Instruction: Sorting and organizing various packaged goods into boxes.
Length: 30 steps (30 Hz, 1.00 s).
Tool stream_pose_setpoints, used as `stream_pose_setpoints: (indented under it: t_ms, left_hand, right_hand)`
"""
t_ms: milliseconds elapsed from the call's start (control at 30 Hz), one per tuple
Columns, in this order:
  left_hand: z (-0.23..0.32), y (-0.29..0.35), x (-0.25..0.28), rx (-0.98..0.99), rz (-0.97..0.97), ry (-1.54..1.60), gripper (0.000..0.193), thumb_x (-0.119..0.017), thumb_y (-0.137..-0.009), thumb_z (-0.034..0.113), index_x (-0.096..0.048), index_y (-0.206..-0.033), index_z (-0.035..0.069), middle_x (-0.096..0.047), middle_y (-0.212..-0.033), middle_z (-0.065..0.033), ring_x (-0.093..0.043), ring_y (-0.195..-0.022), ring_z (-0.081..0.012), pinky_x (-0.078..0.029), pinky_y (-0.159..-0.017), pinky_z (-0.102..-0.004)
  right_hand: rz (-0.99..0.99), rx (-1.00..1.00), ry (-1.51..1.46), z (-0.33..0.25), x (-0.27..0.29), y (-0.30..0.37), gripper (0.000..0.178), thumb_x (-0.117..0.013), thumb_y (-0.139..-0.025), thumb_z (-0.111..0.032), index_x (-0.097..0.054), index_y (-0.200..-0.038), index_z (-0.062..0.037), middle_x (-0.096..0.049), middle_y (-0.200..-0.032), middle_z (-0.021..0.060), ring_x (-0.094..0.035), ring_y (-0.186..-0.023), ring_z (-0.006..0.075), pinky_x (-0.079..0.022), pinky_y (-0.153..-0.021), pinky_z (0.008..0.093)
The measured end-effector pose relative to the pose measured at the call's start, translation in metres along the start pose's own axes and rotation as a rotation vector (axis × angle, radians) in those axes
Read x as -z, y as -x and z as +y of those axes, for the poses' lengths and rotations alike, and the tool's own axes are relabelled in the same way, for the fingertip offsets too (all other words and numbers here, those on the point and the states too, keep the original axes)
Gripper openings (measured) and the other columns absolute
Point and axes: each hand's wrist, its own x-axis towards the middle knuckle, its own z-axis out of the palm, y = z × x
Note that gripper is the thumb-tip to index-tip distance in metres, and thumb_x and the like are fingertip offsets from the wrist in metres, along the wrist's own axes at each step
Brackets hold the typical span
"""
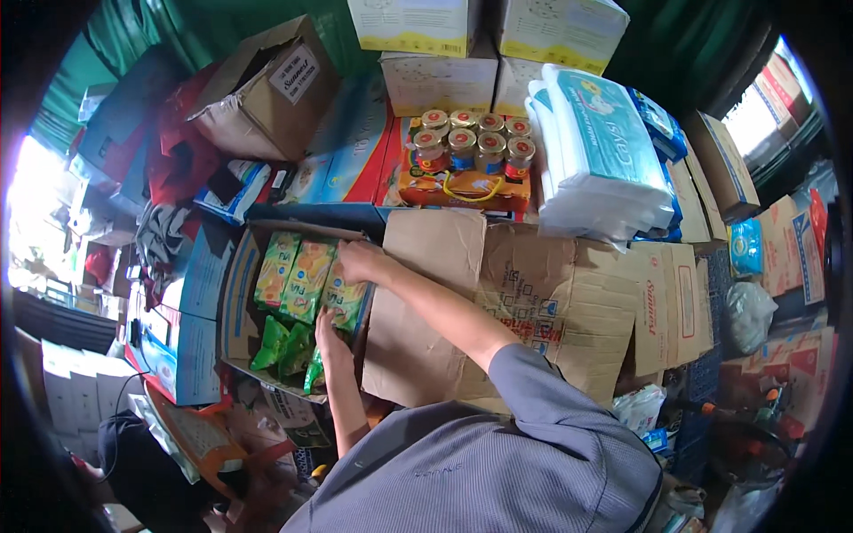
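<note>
An opened cardboard box (233, 333) in front of me holds several green and yellow snack packets. Two of them, a left packet (276, 269) and a middle packet (308, 279), lie side by side, with a third packet (342, 298) along the box's right wall. My right hand (357, 262) grips the far end of that third packet, its fingers bent over the edge. At the near end, my left hand (329, 333) closes on the same packet, fingertips on the wrapper. Crumpled green packets (289, 349) stand in the near part of the box.
Flattened cardboard (426, 302) spreads to the box's right. Behind stand lidded jars (462, 142) on an orange carton (426, 189), white plastic-wrapped packs (604, 151), an open brown box (267, 98) and stacked white cartons (440, 80). An orange stool (191, 431) is at lower left.
</note>
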Motion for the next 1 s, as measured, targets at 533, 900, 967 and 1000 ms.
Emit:
stream_pose_setpoints:
  t_ms: [533,900,967,1000]
  left_hand:
    - [0.019,0.03,-0.041,-0.302,-0.253,0.491,0.06,-0.042,-0.111,0.048,-0.06,-0.149,0.005,-0.063,-0.145,-0.0171,-0.063,-0.129,-0.0292,-0.05,-0.111,-0.0481]
    - [0.055,0.062,-0.078,-0.363,-0.925,0.704,0.052,-0.039,-0.113,0.044,-0.062,-0.132,0.001,-0.066,-0.115,-0.0173,-0.067,-0.106,-0.0277,-0.054,-0.103,-0.0468]
    - [0.053,0.08,-0.097,-0.361,-1.12,0.614,0.052,-0.038,-0.113,0.043,-0.063,-0.129,0.0,-0.067,-0.109,-0.0173,-0.067,-0.102,-0.0274,-0.054,-0.101,-0.0466]
    - [0.052,0.092,-0.108,-0.271,-1.173,0.635,0.051,-0.038,-0.114,0.043,-0.063,-0.127,0.0,-0.067,-0.107,-0.0173,-0.068,-0.1,-0.0273,-0.055,-0.101,-0.0465]
  right_hand:
    - [0.882,0.416,0.206,-0.142,0.059,0.114,0.037,-0.072,-0.098,-0.022,-0.077,-0.129,-0.0037,-0.07,-0.12,0.0034,-0.062,-0.119,0.0209,-0.045,-0.118,0.0568]
    - [1.306,0.688,-0.01,-0.077,0.129,0.292,0.059,-0.085,-0.091,-0.026,-0.072,-0.146,-0.0103,-0.059,-0.152,0.0238,-0.063,-0.133,0.039,-0.056,-0.108,0.0564]
    - [1.393,0.533,-0.01,-0.053,0.138,0.321,0.063,-0.088,-0.089,-0.028,-0.071,-0.147,-0.0088,-0.06,-0.15,0.0252,-0.063,-0.133,0.0408,-0.056,-0.109,0.0521]
    - [1.479,0.438,0.007,-0.04,0.141,0.335,0.066,-0.089,-0.089,-0.029,-0.069,-0.148,-0.0078,-0.061,-0.148,0.0253,-0.063,-0.133,0.0411,-0.055,-0.109,0.0492]
